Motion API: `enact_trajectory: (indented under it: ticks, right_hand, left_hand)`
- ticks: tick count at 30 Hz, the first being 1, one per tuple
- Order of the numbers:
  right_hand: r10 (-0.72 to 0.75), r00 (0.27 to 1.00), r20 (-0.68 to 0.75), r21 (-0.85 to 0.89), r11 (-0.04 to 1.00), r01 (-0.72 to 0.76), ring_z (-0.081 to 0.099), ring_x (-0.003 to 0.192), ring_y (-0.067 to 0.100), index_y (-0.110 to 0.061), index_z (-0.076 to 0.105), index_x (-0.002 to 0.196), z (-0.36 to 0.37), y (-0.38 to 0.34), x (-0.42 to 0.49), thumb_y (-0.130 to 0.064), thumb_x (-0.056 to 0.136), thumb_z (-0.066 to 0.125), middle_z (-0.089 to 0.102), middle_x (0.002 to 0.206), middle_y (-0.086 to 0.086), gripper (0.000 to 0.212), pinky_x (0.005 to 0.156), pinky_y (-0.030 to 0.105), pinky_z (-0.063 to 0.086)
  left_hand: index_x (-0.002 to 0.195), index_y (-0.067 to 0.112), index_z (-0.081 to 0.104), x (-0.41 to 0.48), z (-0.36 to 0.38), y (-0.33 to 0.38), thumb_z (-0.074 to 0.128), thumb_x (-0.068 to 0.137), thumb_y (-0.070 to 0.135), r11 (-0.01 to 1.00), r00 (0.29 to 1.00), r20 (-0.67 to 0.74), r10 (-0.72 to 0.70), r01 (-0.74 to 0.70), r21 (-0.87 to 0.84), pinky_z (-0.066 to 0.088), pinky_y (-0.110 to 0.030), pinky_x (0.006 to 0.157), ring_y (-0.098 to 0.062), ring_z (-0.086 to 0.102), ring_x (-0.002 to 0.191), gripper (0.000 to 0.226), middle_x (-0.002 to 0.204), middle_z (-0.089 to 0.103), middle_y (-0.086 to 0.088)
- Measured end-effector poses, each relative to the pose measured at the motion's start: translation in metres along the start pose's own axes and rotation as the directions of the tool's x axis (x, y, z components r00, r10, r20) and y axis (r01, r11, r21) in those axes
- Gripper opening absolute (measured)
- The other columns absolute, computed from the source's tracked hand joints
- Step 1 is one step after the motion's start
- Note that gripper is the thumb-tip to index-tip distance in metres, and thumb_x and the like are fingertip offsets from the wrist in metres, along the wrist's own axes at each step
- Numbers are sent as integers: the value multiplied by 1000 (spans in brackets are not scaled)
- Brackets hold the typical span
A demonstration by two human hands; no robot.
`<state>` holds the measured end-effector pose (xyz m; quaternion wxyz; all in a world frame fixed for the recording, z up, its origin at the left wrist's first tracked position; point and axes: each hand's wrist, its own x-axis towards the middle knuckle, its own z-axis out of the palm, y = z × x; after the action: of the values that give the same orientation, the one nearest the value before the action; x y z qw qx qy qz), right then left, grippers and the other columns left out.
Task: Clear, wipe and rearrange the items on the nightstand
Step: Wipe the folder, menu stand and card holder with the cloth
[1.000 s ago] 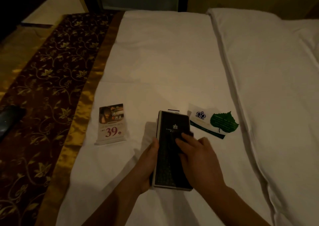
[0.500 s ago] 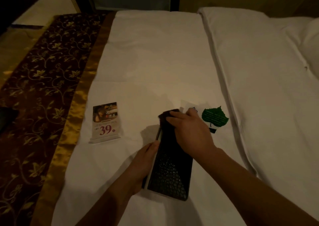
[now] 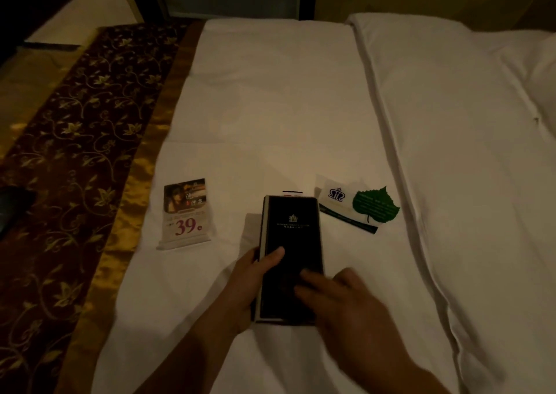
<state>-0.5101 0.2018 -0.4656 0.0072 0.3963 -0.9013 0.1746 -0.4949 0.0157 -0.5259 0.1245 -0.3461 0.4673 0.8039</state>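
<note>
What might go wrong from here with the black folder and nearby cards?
The left hand holds the black folder only by its left edge on soft bedding, so pressure from the right hand may tip it. The leaf card and the price card stand lie close; a sweep might knock either.

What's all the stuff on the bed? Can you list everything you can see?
black folder: one, black with a small pale crest, middle of the sheet.
price sign: one, white with a red "39", left of the folder.
white card: one, white with a dark crest, right of the folder.
leaf card: one, green, on the white card's right end.
bed sheet: one, white, under them all.
duvet: one, white, right side.
bed runner: one, dark red with gold leaves, left side.
left hand: grips the folder's left edge.
right hand: blurred, fingers resting on the cover.
</note>
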Motion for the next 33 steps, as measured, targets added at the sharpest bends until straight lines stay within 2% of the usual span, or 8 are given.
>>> enact_trajectory:
  ticks: [4, 7, 13, 17, 21, 26, 29, 33]
  right_hand:
    - [465, 885, -8, 245, 859, -450, 58, 70, 21, -33, 70, 113, -10, 33, 20, -3, 82, 69, 75, 92, -7, 43, 57, 36, 53]
    - [681, 717, 150, 697, 441, -565, 67, 53, 23, -43, 71, 105, -10, 42, 21, -13, 91, 59, 70, 61, 0, 35, 57, 42, 59]
    - [716, 569, 404, 849, -62, -524, 73, 79, 21, -36, 76, 100, -5, 37, 8, -13, 89, 62, 77, 91, 0, 29, 64, 33, 57]
    - [603, 632, 486, 865, -228, -447, 73, 91, 25, -28, 76, 104, -6, 23, 15, -9, 91, 59, 77, 100, 6, 28, 72, 34, 59]
    - [646, 674, 359, 887, -11, -462, 74, 85, 14, -43, 75, 98, 0, 2, 19, -9, 90, 62, 77, 95, -7, 37, 76, 41, 62]
    - [540, 840, 52, 713, 569, -410, 61, 96, -4, -67, 57, 110, 5, -17, 13, -21, 92, 58, 62, 109, -36, 49, 88, 12, 47]
    - [362, 928, -85, 527, 807, -266, 51, 99, -1, -46, 62, 121, 9, -13, 18, -25, 88, 52, 61, 126, -27, 41, 85, 8, 40]
    - [315, 934, -168, 301, 919, -256, 51, 96, 16, -25, 68, 120, 15, 10, 47, -4, 80, 63, 65, 128, -5, 46, 76, 19, 41]
  left_hand:
    - [128, 18, 65, 2, 3, -3, 80, 80, 39, 998, 999, 45, -20, 23, -63, 56, -52, 92, -39, 69, 110, 54, 121, 71, -18]
    - [131, 14, 63, 2, 5, -3, 72, 89, 38, 995, 995, 92, -27, 35, -90, 54, -52, 97, -39, 66, 115, 49, 126, 69, -19]
    - [131, 8, 64, 2, 1, -5, 69, 89, 33, 944, 976, 169, -135, 178, -276, 57, -50, 85, -42, 67, 112, 49, 129, 66, -23]
    - [118, 5, 73, 1, 8, -6, 71, 76, 41, 919, 957, 189, -220, 268, -289, 58, -48, 80, -40, 71, 97, 56, 115, 71, -24]
    - [122, 23, 70, 4, 33, -1, 71, 63, 65, 994, 999, -22, 30, -32, -104, 60, -30, 60, -24, 77, 80, 72, 94, 78, -11]
    - [135, 17, 63, -5, 17, 2, 60, 76, 72, 949, 975, 220, -26, 93, -300, 50, -48, 103, -36, 60, 124, 81, 135, 63, -20]
    - [121, 8, 72, -10, 0, -8, 92, 59, 45, 906, 930, 361, -67, 208, -370, 57, -47, 90, -38, 69, 108, 76, 121, 69, -23]
    - [117, 2, 72, -15, -3, -12, 95, 48, 19, 865, 927, 373, -37, 216, -452, 59, -50, 80, -40, 72, 94, 74, 108, 72, -24]
